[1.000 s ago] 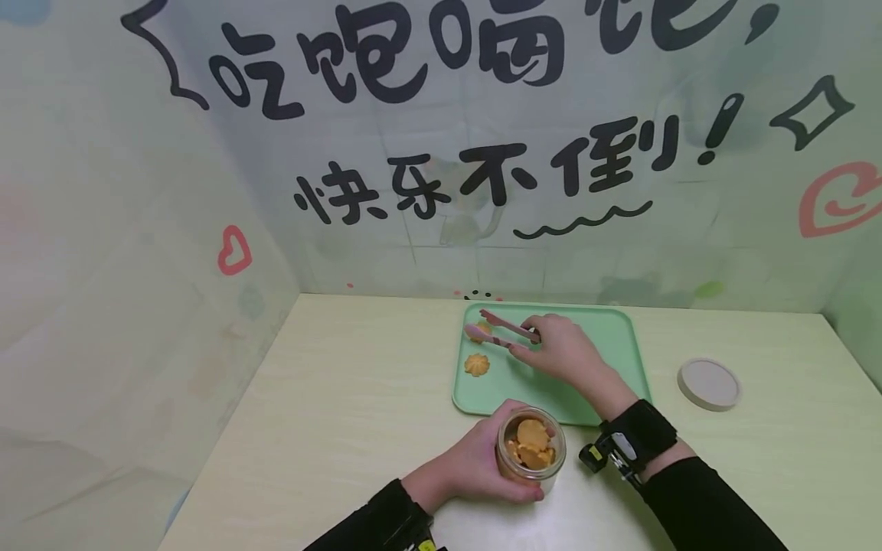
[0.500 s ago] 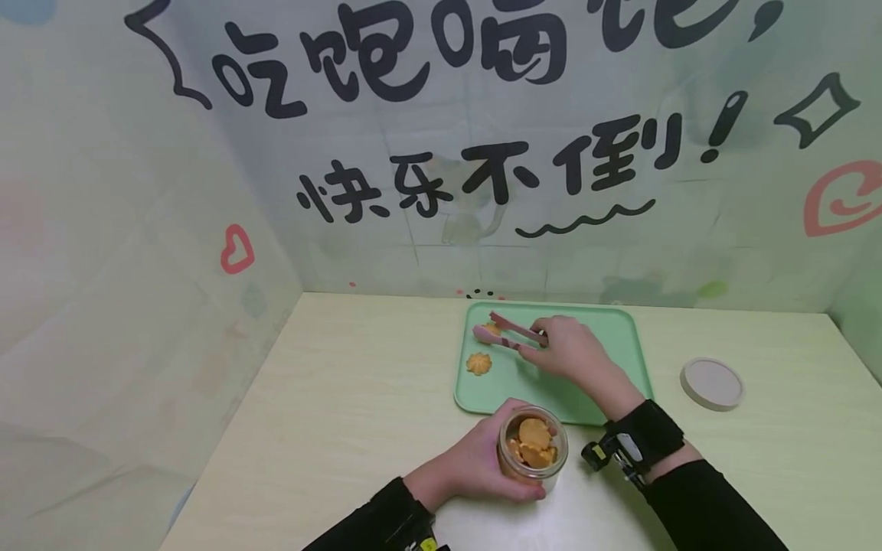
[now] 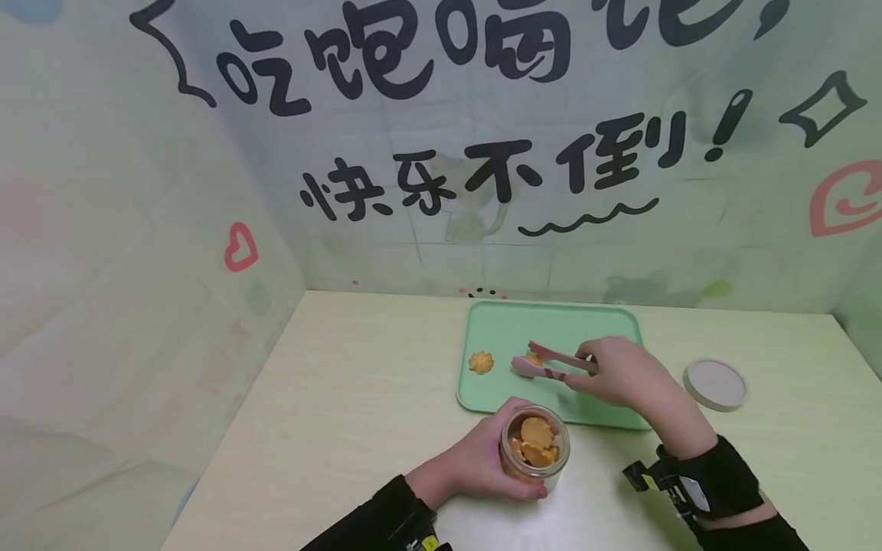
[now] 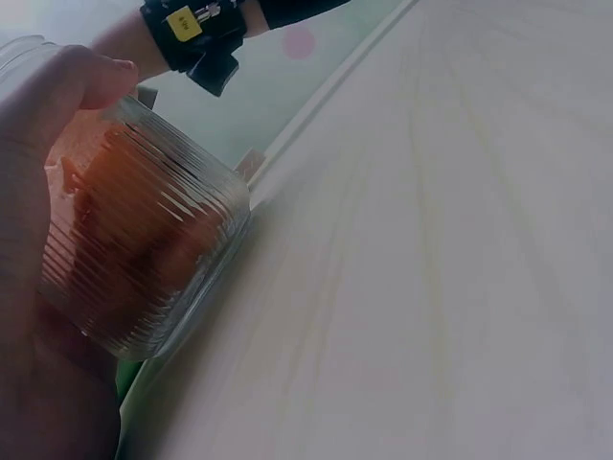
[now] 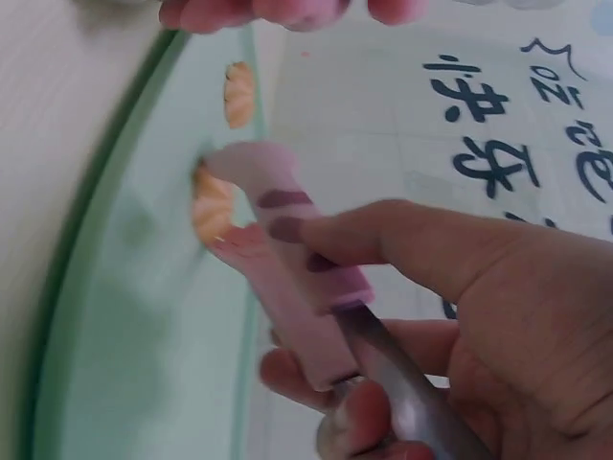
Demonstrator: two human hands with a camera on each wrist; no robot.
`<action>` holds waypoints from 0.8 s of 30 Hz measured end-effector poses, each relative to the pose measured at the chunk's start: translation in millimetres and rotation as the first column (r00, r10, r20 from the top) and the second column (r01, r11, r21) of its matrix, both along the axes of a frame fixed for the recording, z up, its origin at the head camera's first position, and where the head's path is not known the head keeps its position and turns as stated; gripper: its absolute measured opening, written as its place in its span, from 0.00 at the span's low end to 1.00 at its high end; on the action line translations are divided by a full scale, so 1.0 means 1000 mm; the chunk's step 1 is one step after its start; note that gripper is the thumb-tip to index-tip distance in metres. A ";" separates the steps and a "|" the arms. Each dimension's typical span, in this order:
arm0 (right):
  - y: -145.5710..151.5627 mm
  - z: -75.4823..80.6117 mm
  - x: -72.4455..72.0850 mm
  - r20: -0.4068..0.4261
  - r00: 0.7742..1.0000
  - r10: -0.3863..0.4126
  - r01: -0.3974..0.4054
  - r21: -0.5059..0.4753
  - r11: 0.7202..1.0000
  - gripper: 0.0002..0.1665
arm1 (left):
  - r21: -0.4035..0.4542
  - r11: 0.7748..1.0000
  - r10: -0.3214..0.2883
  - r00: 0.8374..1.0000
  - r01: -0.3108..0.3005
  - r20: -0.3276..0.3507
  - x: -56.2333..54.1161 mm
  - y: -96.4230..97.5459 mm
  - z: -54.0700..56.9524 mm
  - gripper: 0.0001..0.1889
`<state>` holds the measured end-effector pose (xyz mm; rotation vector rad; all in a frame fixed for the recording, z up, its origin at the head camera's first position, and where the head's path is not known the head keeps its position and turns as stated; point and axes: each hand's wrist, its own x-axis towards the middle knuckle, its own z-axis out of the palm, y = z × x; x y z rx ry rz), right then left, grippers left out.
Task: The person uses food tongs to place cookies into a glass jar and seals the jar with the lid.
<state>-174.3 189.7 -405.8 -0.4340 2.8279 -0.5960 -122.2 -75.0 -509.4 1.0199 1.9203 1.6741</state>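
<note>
My left hand (image 3: 482, 459) grips a ribbed glass jar (image 4: 144, 230) by its side, in front of the tray's near edge. Several golden cookies (image 3: 536, 440) show through its uncovered mouth. Over the green tray (image 3: 579, 321), my right hand (image 3: 620, 371) holds pink-tipped tongs (image 5: 306, 287) with metal handles, thumb on one arm and fingers on the other. Between the tong tips sits a scalloped cookie (image 5: 213, 203); whether it is lifted off the tray I cannot tell. Another such cookie (image 3: 481, 363) lies alone on the tray's left part.
A round pale lid (image 3: 717, 384) lies on the wooden table (image 3: 358, 383), right of the tray and near my right forearm. Behind the table rises a printed wall sheet (image 3: 413, 252), with another side panel (image 3: 138, 306) at the left.
My right hand has moved right and nearer to me with the tongs, and the cookie from the tray's far left corner has come along between the tips. The left hand and jar stay put.
</note>
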 end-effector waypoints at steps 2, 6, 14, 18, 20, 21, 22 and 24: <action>0.006 0.004 0.006 0.016 1.000 0.000 -0.001 0.017 1.000 0.20 | 0.015 1.000 -0.005 1.000 0.005 0.004 0.000 0.000 0.000 0.47; 0.019 0.011 0.017 0.043 0.999 -0.015 0.012 0.058 0.998 0.22 | 0.025 1.000 -0.011 1.000 0.011 -0.002 0.000 0.000 0.000 0.47; 0.032 0.016 0.026 0.019 1.000 -0.007 0.006 0.062 0.998 0.21 | 0.006 1.000 -0.009 1.000 0.009 0.003 0.000 0.000 0.000 0.46; 0.031 0.017 0.028 0.017 1.000 -0.003 0.002 0.069 0.998 0.23 | 0.012 1.000 -0.010 1.000 0.010 0.020 0.000 0.000 0.000 0.46; 0.030 0.018 0.029 0.023 1.000 -0.001 0.000 0.074 0.997 0.25 | 0.011 1.000 -0.010 1.000 0.010 0.022 -0.001 0.000 0.000 0.46; 0.029 0.018 0.029 0.022 1.000 0.001 -0.002 0.076 0.997 0.25 | 0.009 1.000 -0.010 1.000 0.010 0.023 -0.001 0.001 0.000 0.46; 0.029 0.019 0.029 0.020 1.000 0.006 -0.007 0.079 0.997 0.24 | 0.009 1.000 -0.010 1.000 0.010 0.023 -0.001 0.001 -0.001 0.46; 0.028 0.019 0.030 0.020 1.000 0.011 -0.013 0.086 0.996 0.23 | 0.010 1.000 -0.010 1.000 0.010 0.020 -0.001 0.001 -0.001 0.46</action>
